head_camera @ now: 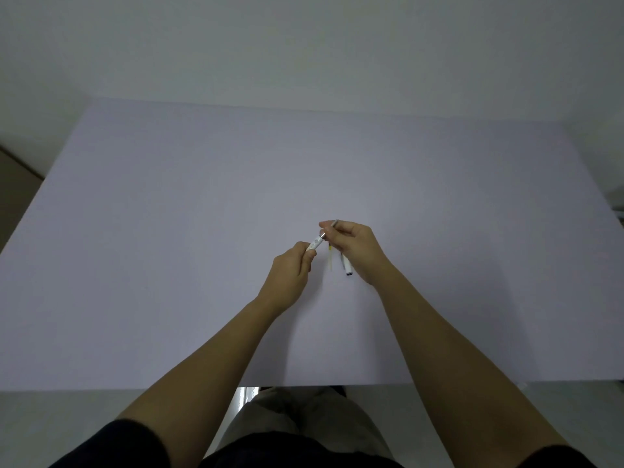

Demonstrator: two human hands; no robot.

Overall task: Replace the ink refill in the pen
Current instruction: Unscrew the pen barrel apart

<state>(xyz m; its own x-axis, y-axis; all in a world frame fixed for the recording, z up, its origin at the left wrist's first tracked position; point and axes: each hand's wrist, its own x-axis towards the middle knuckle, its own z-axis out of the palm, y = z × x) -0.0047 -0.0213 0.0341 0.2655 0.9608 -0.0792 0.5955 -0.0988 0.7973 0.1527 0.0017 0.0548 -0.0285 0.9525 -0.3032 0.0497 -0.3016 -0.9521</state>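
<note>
My left hand (293, 268) grips a white pen barrel (315, 245), its open end pointing up and right. My right hand (354, 248) pinches a thin grey ink refill (329, 229) whose lower end sits in the barrel's mouth. Both hands hover just above the pale lilac table (202, 214). On the table under my right hand lie a thin yellowish refill (330, 257) and a white pen part with a dark end (347, 267), partly hidden by my fingers.
The table's near edge (169, 389) runs across the lower frame, with my lap below it. A white wall rises behind the far edge. A dark object (619, 211) shows at the right edge of the view.
</note>
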